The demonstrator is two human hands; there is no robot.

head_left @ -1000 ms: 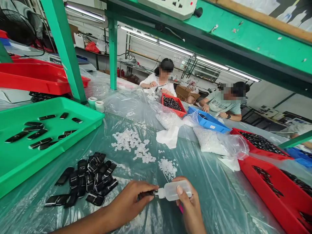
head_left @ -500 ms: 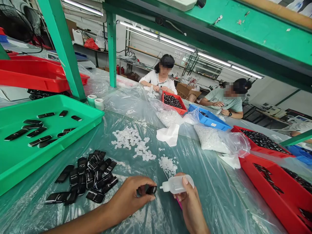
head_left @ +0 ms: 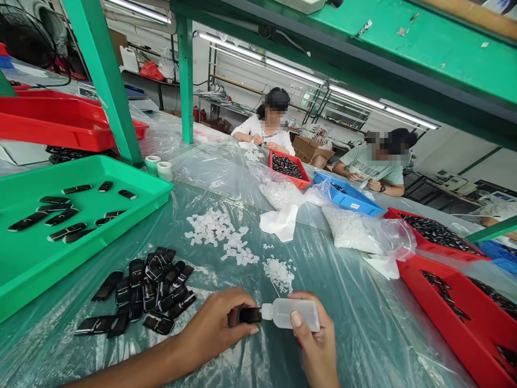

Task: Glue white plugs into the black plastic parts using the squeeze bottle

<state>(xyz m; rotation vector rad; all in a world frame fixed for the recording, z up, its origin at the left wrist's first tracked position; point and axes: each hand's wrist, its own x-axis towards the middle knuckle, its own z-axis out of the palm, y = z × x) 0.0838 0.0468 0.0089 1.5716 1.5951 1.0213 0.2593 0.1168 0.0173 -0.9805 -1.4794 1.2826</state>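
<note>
My left hand (head_left: 214, 326) pinches a small black part (head_left: 249, 315) between thumb and fingers, low in the middle of the view. My right hand (head_left: 317, 347) grips a small clear squeeze bottle (head_left: 291, 314) lying sideways, its white nozzle touching the end of the black part. A pink item shows under my right hand in the earlier frames; it is hidden now. A pile of similar black parts (head_left: 147, 293) lies on the plastic sheet just left of my left hand.
A green tray (head_left: 81, 237) with several black parts sits at the left. White pieces (head_left: 220, 237) lie scattered ahead. Red trays (head_left: 456, 318) of black parts stand at the right. Two other people work at the far end beside a red bin (head_left: 287, 168) and a blue bin (head_left: 347, 198).
Half a second ago the bottle's nozzle was apart from the black part; it has moved back left and touches the part again, as one second ago.
</note>
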